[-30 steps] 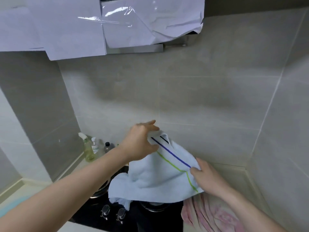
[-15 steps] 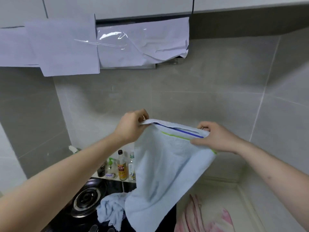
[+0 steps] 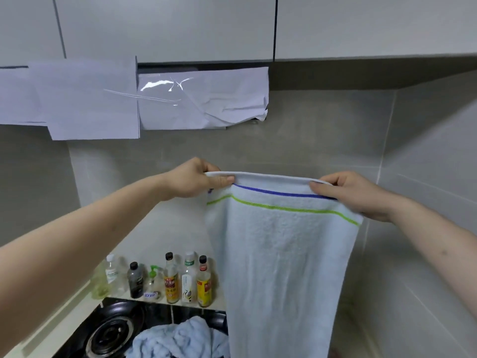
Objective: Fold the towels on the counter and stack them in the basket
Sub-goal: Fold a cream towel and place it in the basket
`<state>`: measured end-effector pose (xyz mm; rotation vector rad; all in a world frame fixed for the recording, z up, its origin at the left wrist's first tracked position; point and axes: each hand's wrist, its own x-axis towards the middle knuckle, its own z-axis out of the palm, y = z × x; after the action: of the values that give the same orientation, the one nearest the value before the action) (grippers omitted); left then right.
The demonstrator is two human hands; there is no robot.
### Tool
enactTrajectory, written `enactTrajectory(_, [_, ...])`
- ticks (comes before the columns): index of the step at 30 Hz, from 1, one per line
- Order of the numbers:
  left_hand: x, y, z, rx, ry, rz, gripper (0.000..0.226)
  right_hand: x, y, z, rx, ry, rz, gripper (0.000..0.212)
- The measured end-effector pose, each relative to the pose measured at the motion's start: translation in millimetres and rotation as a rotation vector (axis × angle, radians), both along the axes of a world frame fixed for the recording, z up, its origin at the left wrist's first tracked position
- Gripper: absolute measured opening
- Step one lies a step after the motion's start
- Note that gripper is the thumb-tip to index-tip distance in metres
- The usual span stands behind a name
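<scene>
You pinch the striped towel (image 3: 281, 254) by its top corners, left hand (image 3: 192, 178) and right hand (image 3: 353, 192), hanging unfolded at center. A crumpled blue towel (image 3: 178, 339) waits at 6 o'clock; no basket shows.

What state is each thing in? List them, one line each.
Striped towel: held up by its top edge, hanging full length, unfolded.
Left hand: pinches the towel's top left corner.
Right hand: grips the top right corner.
Blue towel: crumpled on the stove.
Bottles: upright, capped.
</scene>
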<state>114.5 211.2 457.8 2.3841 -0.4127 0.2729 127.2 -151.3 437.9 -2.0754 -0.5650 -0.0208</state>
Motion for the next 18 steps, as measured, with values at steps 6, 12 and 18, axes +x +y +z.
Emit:
enactTrajectory(6, [0.2,-11.7,-6.1,-0.046,0.100,-0.012,0.050,3.9,-8.7,-6.7,-0.083,0.111,0.014,0.050])
enactTrajectory(12, [14.6,-9.2,-18.5,0.013,0.111,0.060,0.057,19.7,-15.9,-16.2,-0.310,-0.017,-0.106,0.044])
enactTrajectory(18, [21.2,-12.2,-23.1,0.017,0.324,0.117,0.037,34.3,-19.5,-27.8,-0.361,-0.027,-0.166,0.061])
